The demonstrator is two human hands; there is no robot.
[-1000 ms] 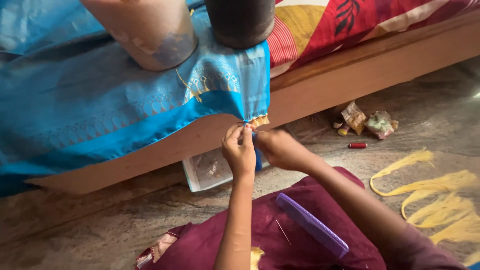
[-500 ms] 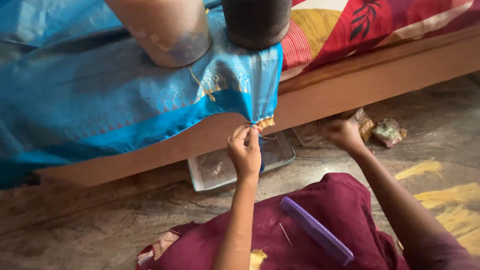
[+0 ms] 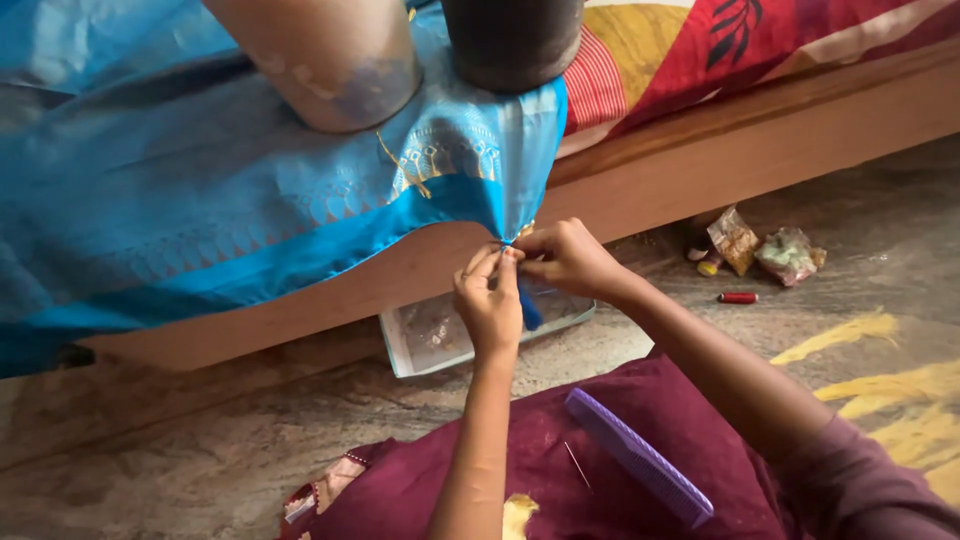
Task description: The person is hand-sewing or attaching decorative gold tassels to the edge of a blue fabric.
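Both hands pinch the corner of the blue cloth (image 3: 300, 200) where it hangs off the bed (image 3: 760, 140). The left hand (image 3: 490, 305) holds it from below, the right hand (image 3: 570, 258) from the side. The cloth could slip off if pulled hard, because only two pots (image 3: 330, 60) hold it down. The pot tops are cut off. What the fingers do is too small to see.

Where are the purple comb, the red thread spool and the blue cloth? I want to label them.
purple comb (image 3: 640, 457), head view, middle of its spine.
red thread spool (image 3: 738, 297), head view, middle of the spool.
blue cloth (image 3: 200, 190), head view, flat part left of the corner.
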